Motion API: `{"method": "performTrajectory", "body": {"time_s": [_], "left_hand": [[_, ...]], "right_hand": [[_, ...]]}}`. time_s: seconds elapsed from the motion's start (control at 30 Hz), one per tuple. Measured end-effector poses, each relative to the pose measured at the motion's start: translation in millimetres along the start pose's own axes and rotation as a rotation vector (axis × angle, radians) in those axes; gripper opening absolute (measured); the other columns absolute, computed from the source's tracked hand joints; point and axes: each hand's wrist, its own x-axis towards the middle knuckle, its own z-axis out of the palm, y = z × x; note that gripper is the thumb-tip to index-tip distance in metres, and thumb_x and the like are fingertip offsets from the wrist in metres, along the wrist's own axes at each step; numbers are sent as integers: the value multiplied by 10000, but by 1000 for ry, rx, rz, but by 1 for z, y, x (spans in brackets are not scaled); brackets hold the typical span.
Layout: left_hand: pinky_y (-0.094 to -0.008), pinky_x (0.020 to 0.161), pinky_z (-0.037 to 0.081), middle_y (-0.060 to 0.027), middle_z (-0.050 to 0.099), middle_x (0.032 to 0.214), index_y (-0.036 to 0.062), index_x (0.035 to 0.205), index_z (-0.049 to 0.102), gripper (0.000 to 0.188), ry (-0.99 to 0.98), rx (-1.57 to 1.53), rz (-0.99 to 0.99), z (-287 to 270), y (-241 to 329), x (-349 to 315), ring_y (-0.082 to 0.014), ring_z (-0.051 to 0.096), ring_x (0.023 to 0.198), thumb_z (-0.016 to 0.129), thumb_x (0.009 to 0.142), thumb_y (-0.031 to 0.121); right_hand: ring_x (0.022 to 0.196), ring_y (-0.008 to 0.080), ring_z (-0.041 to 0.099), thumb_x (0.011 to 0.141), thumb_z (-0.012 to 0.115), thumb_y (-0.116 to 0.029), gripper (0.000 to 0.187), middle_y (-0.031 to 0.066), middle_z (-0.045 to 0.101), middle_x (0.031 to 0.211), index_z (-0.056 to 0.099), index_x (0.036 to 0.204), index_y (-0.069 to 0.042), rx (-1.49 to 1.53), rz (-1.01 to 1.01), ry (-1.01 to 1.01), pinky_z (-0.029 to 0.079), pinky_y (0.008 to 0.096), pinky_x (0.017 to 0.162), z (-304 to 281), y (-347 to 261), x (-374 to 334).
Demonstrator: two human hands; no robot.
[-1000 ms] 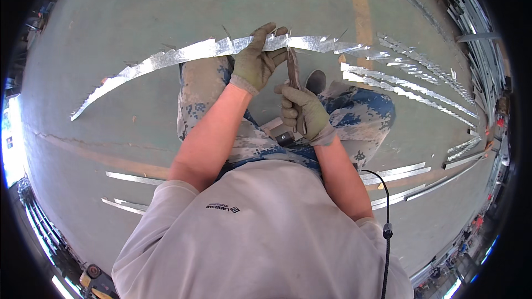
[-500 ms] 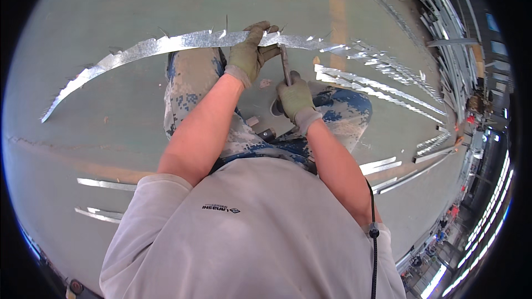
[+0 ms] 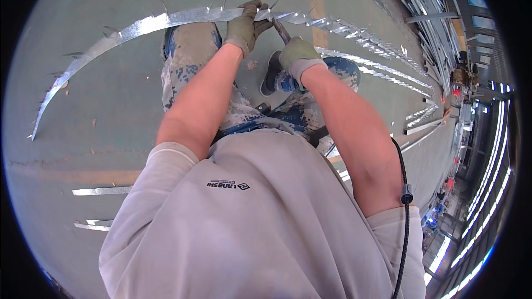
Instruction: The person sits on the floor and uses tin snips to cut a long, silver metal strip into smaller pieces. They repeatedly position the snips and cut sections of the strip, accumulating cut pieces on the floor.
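A long, shiny galvanized metal strip [image 3: 180, 18] arcs across in front of me, with thin pointed tabs standing up along its far edge. My left hand [image 3: 244, 27], in a green work glove, is closed around the strip near its middle, fingers over the far edge. Just to the right, my gloved right hand [image 3: 300, 52] is wrapped round a narrow dark metal hand tool [image 3: 281, 31]. The tool's far tip meets the strip's near edge beside my left fingers; its exact kind is unclear.
More notched metal strips [image 3: 382, 73] lie on the floor to the right. Flat metal pieces [image 3: 102, 191] lie at the left. My camouflage-clad knees and a dark shoe [image 3: 271, 72] are below the strip. Long metal stock [image 3: 429, 19] is piled at the far right.
Both hands, the strip and the tool now appear higher in the picture. My right forearm reaches farther forward, and the tool leans more to the left. The dark shoe shows more fully.
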Motion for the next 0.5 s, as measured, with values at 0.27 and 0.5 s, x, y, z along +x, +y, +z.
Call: {"method": "performTrajectory", "body": {"time_s": [0.27,0.5], "left_hand": [[-455,989,644,-188,612,1374,-14,1417,497,381,-31,6,-13,3,4,-4,-327,677,1179,462,1133,237],[-448,973,652,-199,610,1380,-16,1412,493,382,-38,-44,-6,-1,8,-4,-325,683,1175,473,1129,241]], "right_hand": [[1246,413,665,932,622,-233,423,288,687,1299,692,1256,29,120,39,21,526,456,1045,14,11,8],[1198,431,673,870,695,-327,497,295,701,1246,696,1205,41,432,-46,-109,526,441,1014,6,26,2]]}}
